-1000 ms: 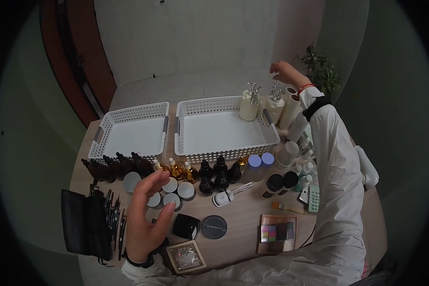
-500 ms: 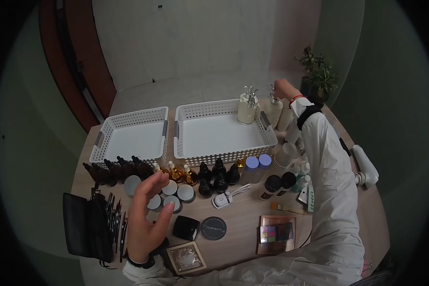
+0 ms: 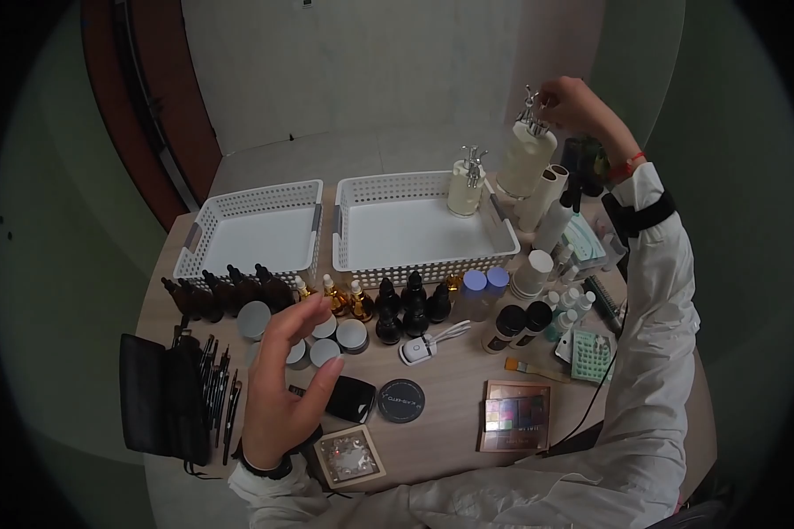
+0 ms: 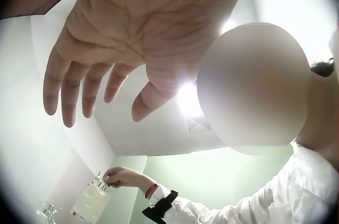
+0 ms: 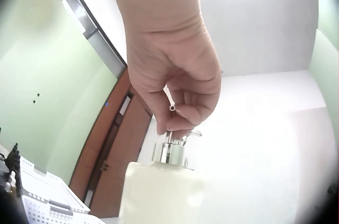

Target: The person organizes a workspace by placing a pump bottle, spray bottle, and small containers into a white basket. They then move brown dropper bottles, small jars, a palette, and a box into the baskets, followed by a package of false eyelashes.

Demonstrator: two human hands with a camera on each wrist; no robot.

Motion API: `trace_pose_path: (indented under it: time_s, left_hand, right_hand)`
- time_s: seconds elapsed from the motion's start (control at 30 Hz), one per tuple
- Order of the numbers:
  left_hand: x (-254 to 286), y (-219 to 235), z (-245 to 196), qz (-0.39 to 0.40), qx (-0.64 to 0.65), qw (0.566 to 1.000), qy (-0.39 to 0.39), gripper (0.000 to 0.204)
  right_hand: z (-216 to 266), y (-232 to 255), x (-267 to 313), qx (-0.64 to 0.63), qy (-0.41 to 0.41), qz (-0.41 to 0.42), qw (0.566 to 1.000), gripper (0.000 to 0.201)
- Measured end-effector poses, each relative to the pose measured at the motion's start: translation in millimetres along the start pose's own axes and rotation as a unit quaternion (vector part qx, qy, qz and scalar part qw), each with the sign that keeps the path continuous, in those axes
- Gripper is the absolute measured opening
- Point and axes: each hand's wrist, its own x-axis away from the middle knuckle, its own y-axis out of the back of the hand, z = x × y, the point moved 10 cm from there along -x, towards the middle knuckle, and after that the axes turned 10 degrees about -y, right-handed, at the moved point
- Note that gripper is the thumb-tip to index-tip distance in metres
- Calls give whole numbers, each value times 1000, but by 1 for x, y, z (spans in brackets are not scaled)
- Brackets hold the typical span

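At the back right in the head view, my right hand pinches the silver pump top of a cream bottle, which hangs tilted beside the large basket. The right wrist view shows thumb and fingers on the pump above the pale bottle. Another pump bottle stands inside the right end of the large white basket. My left hand hovers over grey-lidded jars, holding nothing; its fingers are spread and relaxed in the left wrist view.
A second white basket stands to the left. Dark dropper bottles, amber bottles and black bottles line the baskets' front. Pale tubes and small bottles crowd the right side. A brush case, compacts and a palette lie nearer.
My right hand came down onto the pump bottle beside the basket, took hold of its top and raised it. The left hand has stayed nearly still.
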Motion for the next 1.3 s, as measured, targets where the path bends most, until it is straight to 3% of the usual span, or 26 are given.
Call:
trace_pose_path:
  time_s: [0.07,0.2,0.3,0.47,0.6,0.63,0.73,0.83,0.9,1.17,1.3]
  left_hand:
    - [1,-2,1,5,-4,1000,-8,56]
    - [1,-12,7,16,11,1000,2,75]
    - [-2,-14,14,-5,26,1000,12,90]
    - [-2,-17,21,-22,86,996,16,110]
    - [1,-28,23,16,106,994,26,108]
    - [1,-27,21,15,104,994,26,108]
    - [3,-35,22,50,140,988,51,106]
    - [11,-39,30,77,220,971,61,102]
    - [25,-57,41,151,354,914,132,100]
    - [26,-63,40,116,444,879,132,104]
    - [30,-64,42,107,468,864,150,105]
  right_hand:
    - [28,21,25,-138,37,20,990,21]
    - [82,38,64,-198,85,33,976,20]
    - [128,38,94,-294,167,68,939,19]
    - [193,20,150,-438,266,229,827,21]
    - [217,16,179,-462,283,272,795,22]
    - [221,18,184,-451,330,256,789,24]
    - [228,23,192,-467,333,322,753,26]
    - [228,25,187,-513,332,313,727,33]
    - [230,23,188,-505,340,308,731,33]
    - [234,21,190,-519,397,285,702,30]
    - [232,19,182,-503,366,269,735,28]
